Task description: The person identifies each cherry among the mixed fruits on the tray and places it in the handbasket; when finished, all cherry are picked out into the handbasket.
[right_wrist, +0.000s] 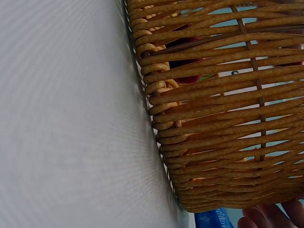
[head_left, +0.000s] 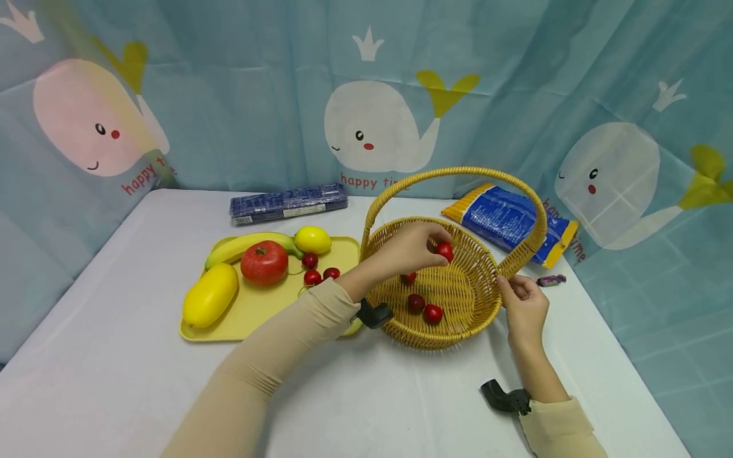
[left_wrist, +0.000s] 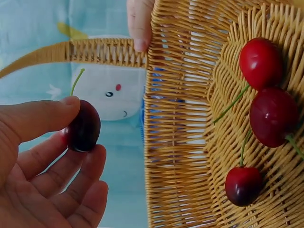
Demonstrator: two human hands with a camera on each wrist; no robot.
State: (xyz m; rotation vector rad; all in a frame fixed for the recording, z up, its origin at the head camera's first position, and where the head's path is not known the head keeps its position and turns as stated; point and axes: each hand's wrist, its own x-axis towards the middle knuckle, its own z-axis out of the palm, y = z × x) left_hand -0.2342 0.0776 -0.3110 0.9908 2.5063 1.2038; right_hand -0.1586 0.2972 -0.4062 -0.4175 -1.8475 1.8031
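My left hand (head_left: 409, 248) is over the wicker basket (head_left: 499, 298) and pinches a red cherry (head_left: 445, 251) between thumb and fingers. The left wrist view shows this cherry (left_wrist: 84, 126) with a green stem, apart from the basket floor. Three more cherries (left_wrist: 260, 64) lie inside the basket. At the basket's right side, my right hand (head_left: 525, 308) grips the rim near the foot of the handle (head_left: 458, 170). In the right wrist view only some fingertips (right_wrist: 268, 216) show, below the woven wall.
Left of the basket, a yellow tray (head_left: 258, 318) bears a banana (head_left: 246, 245), a red apple (head_left: 265, 263), a lemon (head_left: 313, 240), a yellow oblong fruit (head_left: 210, 296) and three cherries (head_left: 312, 278). Behind are a dark blue pack (head_left: 289, 203) and a blue bag (head_left: 509, 219). A purple wrapped candy (head_left: 551, 280) lies right.
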